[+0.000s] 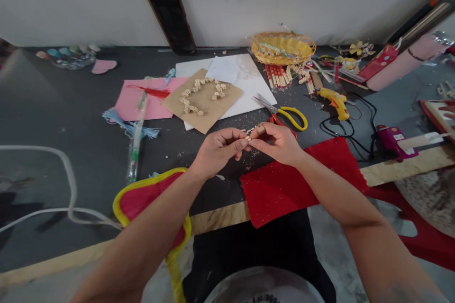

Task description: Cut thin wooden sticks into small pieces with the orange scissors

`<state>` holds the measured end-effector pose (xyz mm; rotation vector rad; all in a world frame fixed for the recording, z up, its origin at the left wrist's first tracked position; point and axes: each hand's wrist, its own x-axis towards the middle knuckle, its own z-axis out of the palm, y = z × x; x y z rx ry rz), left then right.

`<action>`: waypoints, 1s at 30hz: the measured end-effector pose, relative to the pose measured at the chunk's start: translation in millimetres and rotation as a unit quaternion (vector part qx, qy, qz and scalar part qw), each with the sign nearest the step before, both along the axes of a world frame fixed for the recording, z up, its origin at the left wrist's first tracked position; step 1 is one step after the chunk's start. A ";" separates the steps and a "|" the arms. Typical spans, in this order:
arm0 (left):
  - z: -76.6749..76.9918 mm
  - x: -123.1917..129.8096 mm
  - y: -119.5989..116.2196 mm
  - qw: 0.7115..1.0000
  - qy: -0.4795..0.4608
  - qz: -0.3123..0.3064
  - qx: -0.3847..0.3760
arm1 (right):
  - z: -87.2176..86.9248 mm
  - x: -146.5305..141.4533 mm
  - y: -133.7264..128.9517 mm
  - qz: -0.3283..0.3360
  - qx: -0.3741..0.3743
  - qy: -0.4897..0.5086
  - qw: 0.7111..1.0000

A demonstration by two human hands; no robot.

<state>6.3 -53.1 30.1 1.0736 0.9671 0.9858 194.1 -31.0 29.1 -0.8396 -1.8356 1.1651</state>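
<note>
A small, pale, wood-coloured piece [248, 138] is over the dark grey bench [95, 151], between the fingertips of both hands. The left hand [221, 149] has its grip closed on it, thumb against fingers; the right hand [280, 143] closes its grip on the piece's other side. A small tan block [260, 129] shows at the right fingers; how it is held is unclear.

Pale crumbs [253, 155] lie scattered beneath and around the hands. Just beyond the right hand are scissors with one yellow and one red handle [292, 117], blades open. A bright red cloth [298, 184] lies under the right forearm and overhangs the bench's near edge.

Beyond the left hand, a curved row of small pale clusters [192, 97] rests on a brown square sheet [208, 116], which overlaps a white board [249, 75] and pink paper [130, 99]. A red tassel [156, 93] lies on the pink paper.

Farther back, a yellow woven basket [284, 49] stands near the wall, with red-and-cream sticks [276, 76] before it. To its right lies a yellow glue gun [337, 103] with a black cord. A dark phone [169, 16] leans upright against the wall.
</note>
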 end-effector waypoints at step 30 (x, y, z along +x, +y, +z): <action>9.0 -1.2 5.7 0.991 -0.108 0.045 -0.064 | -8.8 59.5 46.0 -0.237 0.076 -0.480 0.841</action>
